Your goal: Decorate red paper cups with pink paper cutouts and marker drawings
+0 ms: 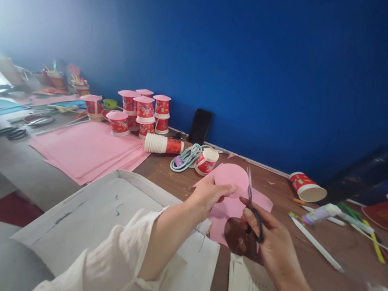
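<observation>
Cutting partly done: left hand (209, 192) pinches the pink paper (232, 192) above the desk's (327, 237) near edge, its top already rounded, while right-hand (270, 240) fingers grip scissors (252, 204) mid-sheet; lower edges remain untrimmed.

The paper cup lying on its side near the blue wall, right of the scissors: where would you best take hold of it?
Probably around the red side wall of the paper cup, fingers coming down from above. It lies on its side with the open mouth facing right, so the rounded wall is on top and free, with bare table around it.

Craft room: table strewn with pink paper sheets (89, 149), decorated paper cups (145, 111), scissors (252, 208), pens.
</observation>
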{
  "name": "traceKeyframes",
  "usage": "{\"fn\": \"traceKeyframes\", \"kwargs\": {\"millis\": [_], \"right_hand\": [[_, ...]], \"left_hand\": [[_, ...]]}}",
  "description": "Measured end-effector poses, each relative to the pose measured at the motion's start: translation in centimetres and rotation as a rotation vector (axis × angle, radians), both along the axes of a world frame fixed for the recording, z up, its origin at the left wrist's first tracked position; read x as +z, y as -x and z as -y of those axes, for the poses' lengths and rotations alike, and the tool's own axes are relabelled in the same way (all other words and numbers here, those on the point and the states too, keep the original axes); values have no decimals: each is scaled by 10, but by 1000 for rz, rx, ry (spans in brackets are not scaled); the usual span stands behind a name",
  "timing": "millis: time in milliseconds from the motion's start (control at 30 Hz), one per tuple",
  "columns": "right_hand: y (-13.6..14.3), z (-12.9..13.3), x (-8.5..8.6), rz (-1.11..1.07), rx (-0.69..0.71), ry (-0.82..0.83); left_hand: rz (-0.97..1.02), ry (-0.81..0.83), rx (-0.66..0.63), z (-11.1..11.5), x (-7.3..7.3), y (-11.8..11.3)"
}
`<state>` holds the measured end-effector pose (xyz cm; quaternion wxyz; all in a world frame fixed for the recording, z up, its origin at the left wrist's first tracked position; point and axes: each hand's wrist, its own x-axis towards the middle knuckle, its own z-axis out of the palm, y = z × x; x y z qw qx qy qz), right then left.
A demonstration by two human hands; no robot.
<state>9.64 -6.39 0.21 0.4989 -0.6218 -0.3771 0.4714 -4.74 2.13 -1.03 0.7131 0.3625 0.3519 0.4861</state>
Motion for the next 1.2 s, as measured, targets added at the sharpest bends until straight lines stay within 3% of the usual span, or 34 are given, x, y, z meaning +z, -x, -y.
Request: {"fn": "traceKeyframes", "kwargs": {"millis": [533,733,900,1200], "right_hand": [[3,0,1,-51,4,5],[13,3,6,-18,-82,-40],[6,1,4,-33,-27,12],[10,2,2,-37,-51,-10]], "left_hand": [[-33,13,31,1,1,1],[-49,46,46,3,5,1],[-43,47,39,4,7,2],[-45,21,57,1,2,1]]}}
